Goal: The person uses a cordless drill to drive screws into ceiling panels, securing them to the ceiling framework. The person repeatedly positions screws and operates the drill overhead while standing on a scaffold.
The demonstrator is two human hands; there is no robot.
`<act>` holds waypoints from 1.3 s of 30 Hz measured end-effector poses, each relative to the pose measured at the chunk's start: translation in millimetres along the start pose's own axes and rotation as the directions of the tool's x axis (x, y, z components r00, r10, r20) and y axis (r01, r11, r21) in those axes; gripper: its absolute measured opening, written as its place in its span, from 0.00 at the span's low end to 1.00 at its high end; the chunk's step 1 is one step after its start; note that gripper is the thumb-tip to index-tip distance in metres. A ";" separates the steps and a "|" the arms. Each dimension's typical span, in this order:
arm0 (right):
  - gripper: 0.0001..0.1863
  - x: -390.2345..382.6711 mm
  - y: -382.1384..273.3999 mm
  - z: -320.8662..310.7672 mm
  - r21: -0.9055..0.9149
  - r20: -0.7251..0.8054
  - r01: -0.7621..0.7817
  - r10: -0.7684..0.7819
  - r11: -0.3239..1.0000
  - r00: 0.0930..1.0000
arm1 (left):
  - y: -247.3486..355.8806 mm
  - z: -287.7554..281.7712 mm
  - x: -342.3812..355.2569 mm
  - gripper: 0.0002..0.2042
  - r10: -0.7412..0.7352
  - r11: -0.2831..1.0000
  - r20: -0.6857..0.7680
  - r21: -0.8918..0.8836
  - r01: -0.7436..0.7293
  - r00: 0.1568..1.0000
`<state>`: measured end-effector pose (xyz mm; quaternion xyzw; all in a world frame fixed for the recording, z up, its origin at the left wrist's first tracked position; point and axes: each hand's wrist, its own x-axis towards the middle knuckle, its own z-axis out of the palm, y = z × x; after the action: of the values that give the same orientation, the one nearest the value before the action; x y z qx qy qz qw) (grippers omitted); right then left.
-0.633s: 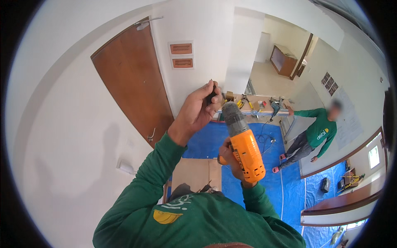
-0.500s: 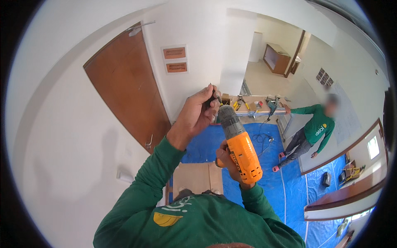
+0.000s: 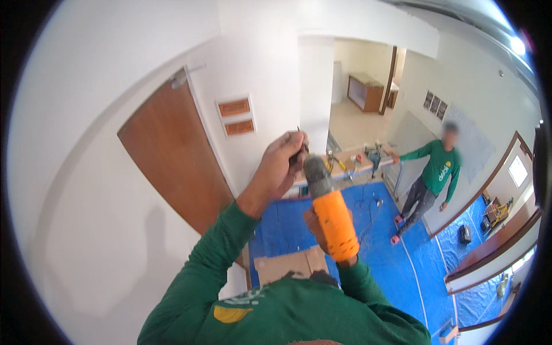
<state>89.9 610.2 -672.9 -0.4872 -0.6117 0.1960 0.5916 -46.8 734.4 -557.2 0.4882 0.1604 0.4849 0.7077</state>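
An orange cordless drill (image 3: 334, 221) with a dusty grey-black chuck points up and away from me. My right hand (image 3: 318, 231) is wrapped round its handle, mostly hidden behind the orange body. Just beyond the chuck, my left hand (image 3: 280, 165) pinches a small dark pointed piece that looks like a screw, its thin tip (image 3: 298, 129) sticking up past my fingertips. The fingers cover where that piece meets the drill, so I cannot tell if they touch.
A workbench (image 3: 349, 156) with pliers and another drill (image 3: 375, 156) stands ahead, a person in green (image 3: 440, 167) resting a hand at its end. A brown door (image 3: 172, 155) is at left. Blue sheeting (image 3: 287, 227) covers the floor, with cardboard (image 3: 290, 266) below me.
My view has shifted, so the bench, door and person sit differently in it. Both hands stay together at the drill's front and handle; the drill appears slightly more upright.
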 end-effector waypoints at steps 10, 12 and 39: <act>0.16 81.9 -22.4 -11.1 -0.139 -0.284 0.417 -0.440 0.898 0.852 | 80.3 56.9 30.5 0.16 0.108 0.982 0.172 0.134 -0.131 0.979; 0.13 110.1 -8.8 -1.7 -0.014 -0.380 0.405 -0.380 0.914 0.844 | 107.9 85.3 42.9 0.16 0.103 0.965 0.234 0.211 -0.154 0.967; 0.12 446.5 -226.5 -39.0 0.287 -0.607 0.919 -0.691 0.270 0.392 | 389.4 280.3 151.2 0.18 0.444 -0.197 0.482 0.875 -0.443 0.756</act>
<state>121.1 865.3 -241.4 0.0864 -0.5573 -0.0565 0.8239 15.7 732.4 -58.1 0.8537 0.2659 0.4441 -0.0579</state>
